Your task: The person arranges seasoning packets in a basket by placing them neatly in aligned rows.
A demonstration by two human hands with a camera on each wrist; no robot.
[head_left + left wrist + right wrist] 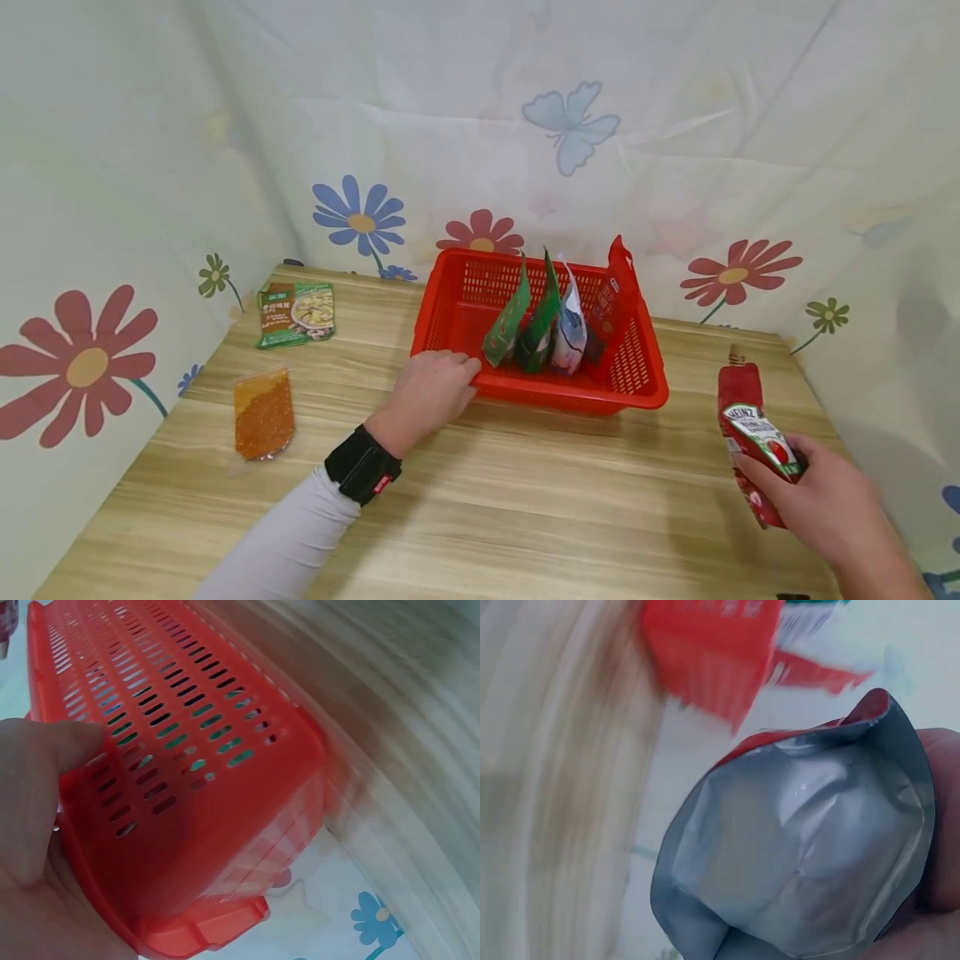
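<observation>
From far away I watched the right hand pinch a red Heinz pouch above the table, on the right. An orange bag lay on the left. I saw the left hand grip the near edge of a red basket. Four packets stood inside. Farther back lay a green packet.

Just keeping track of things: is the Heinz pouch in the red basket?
No, the right hand holds the Heinz pouch to the right of the red basket.

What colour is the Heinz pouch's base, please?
Silver; the base shows best in the right wrist view.
</observation>
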